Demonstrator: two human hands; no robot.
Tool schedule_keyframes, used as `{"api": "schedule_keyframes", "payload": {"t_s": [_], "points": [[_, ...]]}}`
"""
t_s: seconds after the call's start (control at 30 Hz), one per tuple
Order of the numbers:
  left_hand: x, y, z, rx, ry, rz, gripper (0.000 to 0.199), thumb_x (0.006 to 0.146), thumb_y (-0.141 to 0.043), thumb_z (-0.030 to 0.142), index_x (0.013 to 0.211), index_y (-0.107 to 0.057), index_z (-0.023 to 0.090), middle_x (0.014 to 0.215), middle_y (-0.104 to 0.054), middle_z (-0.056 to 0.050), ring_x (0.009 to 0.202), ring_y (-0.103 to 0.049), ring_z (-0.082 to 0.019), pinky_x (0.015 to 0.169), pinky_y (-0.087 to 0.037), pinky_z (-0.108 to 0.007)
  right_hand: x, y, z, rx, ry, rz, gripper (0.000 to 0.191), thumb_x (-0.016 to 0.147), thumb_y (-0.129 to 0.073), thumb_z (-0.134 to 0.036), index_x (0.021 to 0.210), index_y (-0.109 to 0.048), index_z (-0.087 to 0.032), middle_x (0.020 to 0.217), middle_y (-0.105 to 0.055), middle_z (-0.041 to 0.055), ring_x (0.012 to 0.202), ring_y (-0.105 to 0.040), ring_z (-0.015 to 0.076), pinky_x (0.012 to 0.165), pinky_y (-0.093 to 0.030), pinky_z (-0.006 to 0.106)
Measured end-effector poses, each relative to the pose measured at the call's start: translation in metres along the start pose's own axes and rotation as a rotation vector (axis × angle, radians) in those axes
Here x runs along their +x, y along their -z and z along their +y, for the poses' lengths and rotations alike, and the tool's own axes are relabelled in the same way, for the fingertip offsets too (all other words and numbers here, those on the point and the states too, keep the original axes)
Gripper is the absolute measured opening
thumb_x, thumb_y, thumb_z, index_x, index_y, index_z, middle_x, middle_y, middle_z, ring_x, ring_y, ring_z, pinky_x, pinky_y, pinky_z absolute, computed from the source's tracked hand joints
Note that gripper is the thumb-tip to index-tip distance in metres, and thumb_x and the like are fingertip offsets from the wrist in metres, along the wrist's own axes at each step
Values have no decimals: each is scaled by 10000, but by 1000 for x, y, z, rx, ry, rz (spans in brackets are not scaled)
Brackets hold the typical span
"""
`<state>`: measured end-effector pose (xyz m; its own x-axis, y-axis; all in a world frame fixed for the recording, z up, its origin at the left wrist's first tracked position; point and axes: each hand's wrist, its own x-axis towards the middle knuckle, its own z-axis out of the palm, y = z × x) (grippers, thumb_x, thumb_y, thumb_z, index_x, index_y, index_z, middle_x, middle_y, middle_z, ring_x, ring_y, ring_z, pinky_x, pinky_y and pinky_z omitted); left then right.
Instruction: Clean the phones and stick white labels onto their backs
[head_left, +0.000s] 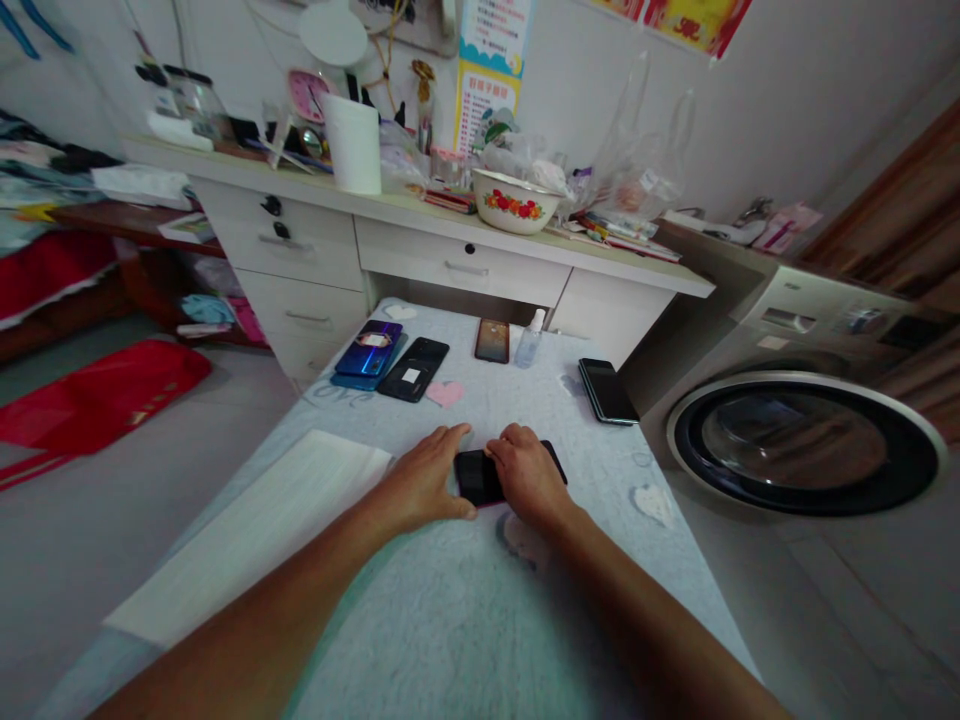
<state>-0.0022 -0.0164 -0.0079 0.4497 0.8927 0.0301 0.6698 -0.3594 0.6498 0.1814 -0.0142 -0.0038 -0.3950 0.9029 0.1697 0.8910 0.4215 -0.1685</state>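
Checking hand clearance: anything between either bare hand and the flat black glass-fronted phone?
Nothing visible. The left hand curves around the left end of the phone; the right hand lies over it. What's under that right hand is hidden.

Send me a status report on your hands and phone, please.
Left hand spread around left end of phone; right hand over its middle. Phone flat on tablecloth. Other phones, spray bottle farther back, none in the way.
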Motion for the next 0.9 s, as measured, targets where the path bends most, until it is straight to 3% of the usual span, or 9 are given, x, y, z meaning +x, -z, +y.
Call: {"api": "schedule_keyframes", "payload": {"t_s": [0.4,0.67,0.9], "points": [[1,-3,-3,-49,0,49,1094,506,-819,333,1418,-232,189,1294,-472,-139,1209,-483,-319,1006,-400,-450,12,-11,-20,104,66,16,231,916,-477,-193,973,-701,-206,926,-591,64,888,-490,191,791,-384,281],[4,-5,-3,62,48,91,1198,463,-828,388,1443,-165,205,1149,-532,-107,1104,-522,-348,946,-407,-505,7,-7,-11,120,158,-34,227,923,-485,-220,992,-701,-233,971,-582,62,886,-493,178,774,-390,269],[3,-1,-1,95,82,38,1211,458,-815,394,1447,-151,174,1198,-517,-136,1128,-502,-354,953,-398,-489,-1,-1,-8,171,188,-60,247,927,-480,-211,1002,-709,-265,960,-586,49,880,-497,167,769,-383,256]]}}
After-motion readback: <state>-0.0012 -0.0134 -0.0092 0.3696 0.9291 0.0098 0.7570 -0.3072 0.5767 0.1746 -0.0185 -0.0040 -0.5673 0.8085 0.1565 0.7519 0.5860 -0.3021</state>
